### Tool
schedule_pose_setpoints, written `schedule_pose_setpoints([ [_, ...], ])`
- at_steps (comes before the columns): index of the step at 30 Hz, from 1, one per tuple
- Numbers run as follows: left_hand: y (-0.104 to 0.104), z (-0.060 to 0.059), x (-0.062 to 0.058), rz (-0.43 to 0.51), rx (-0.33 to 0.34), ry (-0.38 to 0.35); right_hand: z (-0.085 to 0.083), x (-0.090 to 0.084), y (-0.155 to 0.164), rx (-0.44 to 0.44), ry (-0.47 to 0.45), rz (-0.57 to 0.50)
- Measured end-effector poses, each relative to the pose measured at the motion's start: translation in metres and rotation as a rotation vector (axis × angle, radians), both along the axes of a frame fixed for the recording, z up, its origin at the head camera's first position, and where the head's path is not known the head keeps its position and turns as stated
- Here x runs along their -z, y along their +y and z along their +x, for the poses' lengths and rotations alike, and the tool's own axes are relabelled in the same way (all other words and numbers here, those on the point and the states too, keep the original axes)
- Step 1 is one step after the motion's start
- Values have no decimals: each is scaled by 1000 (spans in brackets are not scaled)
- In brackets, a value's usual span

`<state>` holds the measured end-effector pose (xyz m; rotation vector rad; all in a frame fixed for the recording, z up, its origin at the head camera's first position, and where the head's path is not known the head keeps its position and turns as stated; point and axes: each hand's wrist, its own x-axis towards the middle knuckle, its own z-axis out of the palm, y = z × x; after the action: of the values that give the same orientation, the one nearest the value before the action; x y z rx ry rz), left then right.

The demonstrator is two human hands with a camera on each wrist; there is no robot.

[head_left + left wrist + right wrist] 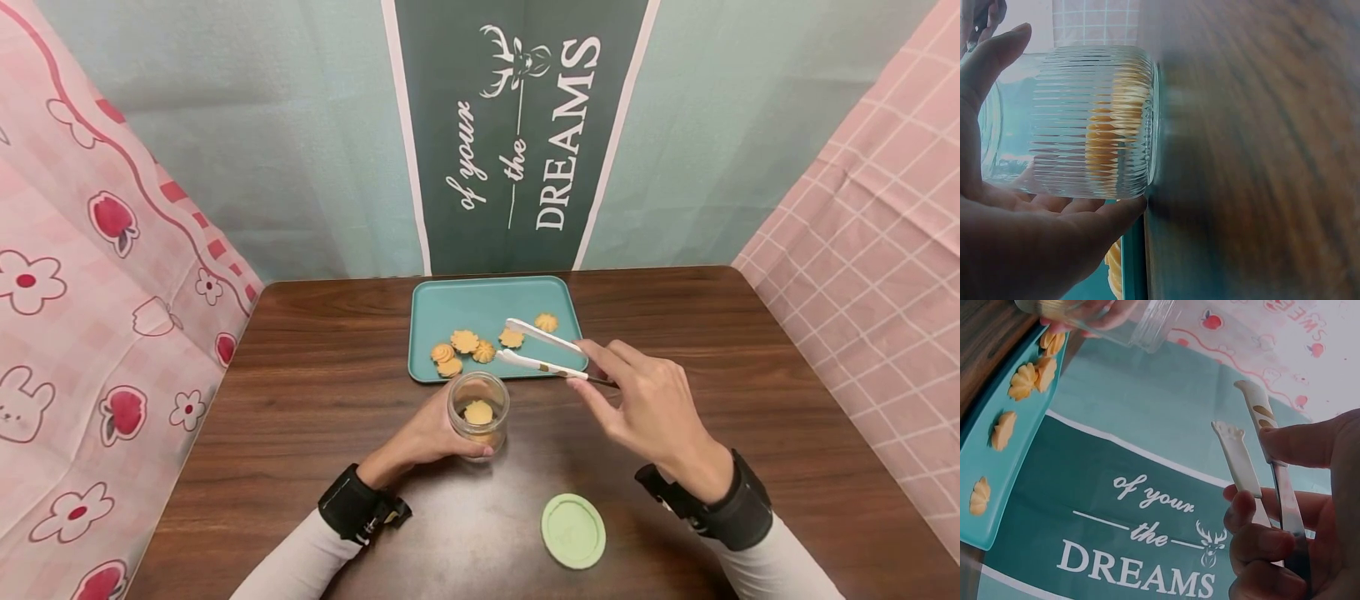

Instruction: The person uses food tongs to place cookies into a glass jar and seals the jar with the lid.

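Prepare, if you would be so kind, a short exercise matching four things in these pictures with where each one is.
Column one
1. glass jar
2. tongs
3. green lid
4. teal tray

Column two
A. in the right grip, tips apart
B. near the far edge of the table, with cookies on it
C. in the left grip
D. on the table, in the foreground of the head view

Right pairs: 1-C, 2-A, 3-D, 4-B

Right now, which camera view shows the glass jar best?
The left wrist view: the jar appears large, from the side, cookies showing through its ribbed wall. The head view looks into its open mouth; the right wrist view catches only part, cut off at the top.
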<state>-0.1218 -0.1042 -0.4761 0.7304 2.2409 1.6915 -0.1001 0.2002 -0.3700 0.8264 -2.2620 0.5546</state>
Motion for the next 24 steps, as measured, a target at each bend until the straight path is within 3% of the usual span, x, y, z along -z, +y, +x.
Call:
schedule_pose_setpoints([
  [17, 0, 0, -3, 9, 0, 0, -25, 2, 14, 152, -37, -43],
  [24, 1, 1, -4, 27, 7, -11, -35, 8, 18, 210, -99, -41],
])
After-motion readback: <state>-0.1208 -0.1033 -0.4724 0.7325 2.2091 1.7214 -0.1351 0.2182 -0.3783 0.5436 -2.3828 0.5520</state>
